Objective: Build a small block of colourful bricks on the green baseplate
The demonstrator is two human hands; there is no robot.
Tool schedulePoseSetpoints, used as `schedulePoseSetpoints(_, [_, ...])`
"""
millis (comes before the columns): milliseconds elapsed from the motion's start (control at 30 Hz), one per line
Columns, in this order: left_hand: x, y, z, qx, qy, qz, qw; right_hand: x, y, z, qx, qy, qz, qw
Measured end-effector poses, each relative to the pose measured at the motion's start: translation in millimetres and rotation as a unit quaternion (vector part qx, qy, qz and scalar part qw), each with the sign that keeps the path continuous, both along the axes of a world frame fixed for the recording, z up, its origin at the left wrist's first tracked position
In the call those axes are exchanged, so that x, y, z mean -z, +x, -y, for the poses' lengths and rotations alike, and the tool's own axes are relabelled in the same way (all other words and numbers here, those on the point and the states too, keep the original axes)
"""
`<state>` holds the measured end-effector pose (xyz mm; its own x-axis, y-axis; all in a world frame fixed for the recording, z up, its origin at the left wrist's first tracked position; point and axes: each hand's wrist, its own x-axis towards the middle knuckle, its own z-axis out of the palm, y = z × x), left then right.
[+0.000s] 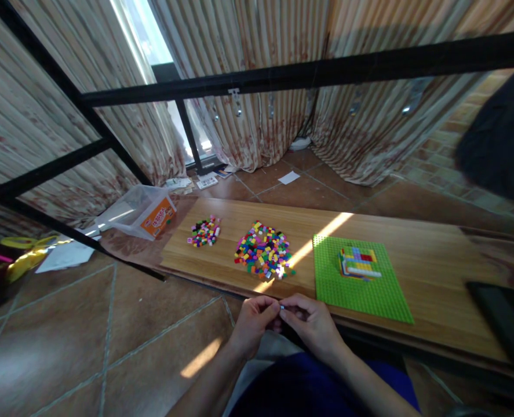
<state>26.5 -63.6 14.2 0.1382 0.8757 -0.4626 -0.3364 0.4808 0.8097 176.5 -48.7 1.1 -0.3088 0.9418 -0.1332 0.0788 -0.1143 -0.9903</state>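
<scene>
Left hand (255,325), right hand (312,324): fingertips pinched on small pale brick (281,307). Brick build (361,263) on green baseplate (327,284), 2 o'clock from them, looks partial; large brick pile (263,253) (11) and small brick pile (204,233) (10:30) unplaced.

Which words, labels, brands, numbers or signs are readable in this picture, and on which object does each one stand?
No text reads clearly.
Orange label on the clear plastic box: white lettering, too blurred to read.
Printed card near the window: marks too small to read.
</scene>
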Motion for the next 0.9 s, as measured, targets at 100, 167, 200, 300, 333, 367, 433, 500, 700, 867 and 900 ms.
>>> schedulePoseSetpoints(100, [-3.4,-3.2,-0.9,-0.021,-0.016,0.023,0.999,-2.3,5.9,-1.9,-0.005,-0.026,-0.032,0.999])
schedulePoseSetpoints(167, [-7.2,-7.5,-3.7,-0.05,-0.024,0.039,0.998,-3.0,8.6,-3.3,0.012,-0.073,-0.073,0.995])
schedulePoseSetpoints(200, [-9.3,-10.0,-6.3,-0.062,-0.023,0.046,0.997,-3.3,9.1,-4.2,0.025,-0.103,-0.097,0.99])
schedulePoseSetpoints(300, [-15.6,-16.4,-20.1,-0.086,-0.015,0.061,0.994,-4.9,5.6,-8.9,0.08,-0.185,-0.177,0.963])
schedulePoseSetpoints(333, [-17.2,-17.3,-26.5,-0.095,-0.014,0.065,0.993,-5.8,2.9,-11.2,0.098,-0.201,-0.203,0.953])
schedulePoseSetpoints(367, [-18.4,-17.1,-33.2,-0.103,-0.012,0.067,0.992,-6.7,-0.6,-13.7,0.114,-0.213,-0.227,0.943])
schedulePoseSetpoints(433, [-18.5,-13.0,-44.7,-0.127,-0.004,0.072,0.989,-7.5,-8.8,-17.1,0.138,-0.231,-0.267,0.925])
schedulePoseSetpoints(500, [-14.8,-4.1,-48.5,-0.155,0.001,0.091,0.984,-5.0,-17.2,-15.1,0.148,-0.25,-0.295,0.91])
schedulePoseSetpoints(700, [3.1,20.1,-2.3,-0.165,-0.052,0.192,0.966,16.6,-28.1,26.9,0.114,-0.376,-0.324,0.86])
schedulePoseSetpoints(867, [5.7,10.2,29.7,-0.126,-0.059,0.199,0.97,24.1,-21.3,42.4,0.022,-0.426,-0.352,0.833])
schedulePoseSetpoints(900, [6.8,8.4,31.3,-0.118,-0.057,0.197,0.972,26.2,-18.8,40.4,0.013,-0.425,-0.351,0.834])
